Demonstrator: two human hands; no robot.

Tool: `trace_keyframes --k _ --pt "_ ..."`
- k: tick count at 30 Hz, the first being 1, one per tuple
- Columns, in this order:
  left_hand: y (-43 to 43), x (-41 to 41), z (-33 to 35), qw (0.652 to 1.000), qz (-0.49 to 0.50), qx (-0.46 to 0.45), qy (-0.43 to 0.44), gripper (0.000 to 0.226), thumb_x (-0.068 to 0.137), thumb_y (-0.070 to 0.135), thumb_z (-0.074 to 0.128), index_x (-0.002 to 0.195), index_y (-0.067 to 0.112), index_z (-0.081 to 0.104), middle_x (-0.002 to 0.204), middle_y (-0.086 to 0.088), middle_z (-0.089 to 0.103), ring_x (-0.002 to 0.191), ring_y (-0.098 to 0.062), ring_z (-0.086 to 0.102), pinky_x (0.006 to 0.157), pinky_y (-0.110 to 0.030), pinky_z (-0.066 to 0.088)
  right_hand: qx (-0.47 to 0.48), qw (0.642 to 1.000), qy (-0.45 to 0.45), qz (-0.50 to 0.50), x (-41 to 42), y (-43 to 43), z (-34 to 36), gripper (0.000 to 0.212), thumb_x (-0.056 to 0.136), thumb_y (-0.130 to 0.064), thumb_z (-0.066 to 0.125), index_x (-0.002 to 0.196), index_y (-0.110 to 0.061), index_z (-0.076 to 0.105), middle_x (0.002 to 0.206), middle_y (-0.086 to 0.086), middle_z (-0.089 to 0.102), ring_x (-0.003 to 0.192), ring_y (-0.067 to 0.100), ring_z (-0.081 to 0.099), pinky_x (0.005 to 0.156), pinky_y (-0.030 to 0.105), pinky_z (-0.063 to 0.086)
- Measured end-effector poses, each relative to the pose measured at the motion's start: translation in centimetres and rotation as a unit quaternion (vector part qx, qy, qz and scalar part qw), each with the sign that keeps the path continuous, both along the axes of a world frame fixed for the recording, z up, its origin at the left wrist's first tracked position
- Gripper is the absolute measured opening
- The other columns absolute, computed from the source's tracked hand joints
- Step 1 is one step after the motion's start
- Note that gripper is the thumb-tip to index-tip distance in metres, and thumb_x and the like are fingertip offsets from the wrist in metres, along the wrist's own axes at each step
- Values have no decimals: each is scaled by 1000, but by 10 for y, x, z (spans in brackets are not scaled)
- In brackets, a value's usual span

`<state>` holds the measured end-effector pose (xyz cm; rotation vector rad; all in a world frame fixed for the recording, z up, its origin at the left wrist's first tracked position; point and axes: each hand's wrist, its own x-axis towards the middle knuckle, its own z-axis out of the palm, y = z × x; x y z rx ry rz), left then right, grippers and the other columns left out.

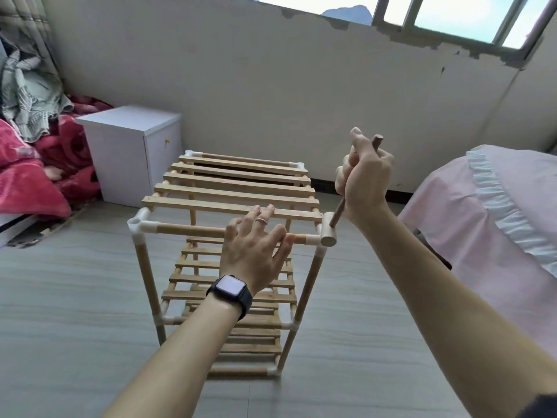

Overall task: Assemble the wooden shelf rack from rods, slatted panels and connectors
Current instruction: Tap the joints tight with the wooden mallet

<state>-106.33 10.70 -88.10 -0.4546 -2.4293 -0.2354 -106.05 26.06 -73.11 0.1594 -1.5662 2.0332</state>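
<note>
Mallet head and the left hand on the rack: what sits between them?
In the head view, only a short end of the front rod and its white corner connector, right beside the mallet head.

A white cabinet (pixel 126 152) stands left of centre. Red bedding (pixel 33 182) lies at far left; a pink-covered bed (pixel 497 236) at right.

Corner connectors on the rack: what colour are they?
The corner connectors are white; head view shows them best.
</note>
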Motion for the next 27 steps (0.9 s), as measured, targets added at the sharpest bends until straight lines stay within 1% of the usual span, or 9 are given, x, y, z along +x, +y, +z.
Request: trace_keyframes --k 5,7,9,11,15,19,21,24,27 --pt "0 -5 -6 999 -9 12 34 44 101 53 31 100 27 66 146 -8 54 138 -32 44 103 -48 30 -7 999 48 23 -4 3 32 51 92 -28 58 45 -26 38 42 -5 28 33 15 23 40 20 21" --pt "1 -7 -8 999 -12 17 34 43 101 53 34 99 26 67 145 -8 54 138 -33 44 103 -48 30 -9 999 45 9 -6 1 22 50 93 -25 58 48 -26 37 43 -2 27 34 15 23 41 22 18" --pt "3 -4 -9 1000 -11 13 25 43 100 54 35 99 26 67 146 -8 54 139 -33 43 104 -48 31 37 999 2 0 -5 -8 -2 51 99 -15 54 52 -21 35 46 -1 25 37 14 21 41 31 11" --pt "5 -2 -9 999 -7 22 23 42 100 54 37 99 25 68 147 -8 53 140 -33 42 106 -48 31 72 997 -12 22 -7 -14 -3 50 98 -13 53 51 -21 36 46 -1 26 36 13 22 40 31 12" --pt "3 -6 -9 999 -13 25 38 42 99 53 39 98 23 68 145 -9 55 138 -34 44 104 -49 32 -17 998 58 13 -12 6 36 47 88 -25 59 46 -26 37 41 -5 28 33 16 23 40 20 20" --pt "6 -2 -11 999 -15 21 30 42 99 54 40 97 23 68 146 -9 54 139 -34 43 104 -48 32 28 1000 -11 -1 -2 -2 -8 54 98 -13 52 48 -24 37 42 -4 27 34 14 22 39 25 14" --pt "7 -2 -10 999 -12 23 23 42 98 55 39 97 24 68 147 -9 53 140 -33 42 104 -48 31 28 999 5 18 0 -2 1 51 95 -15 54 48 -25 36 42 -4 27 35 13 21 40 23 15" --pt "5 -4 -10 999 -14 24 34 44 99 55 38 97 24 68 146 -9 54 139 -34 42 103 -48 30 -29 997 74 -4 -3 9 19 48 90 -23 56 46 -27 36 40 -5 27 32 15 21 41 20 20" --pt "4 -4 -10 999 -11 21 27 46 99 55 34 97 24 68 146 -9 54 139 -34 42 103 -47 29 -29 999 37 -27 1 9 -11 51 97 -17 52 49 -23 37 42 -4 26 32 14 22 38 21 20"
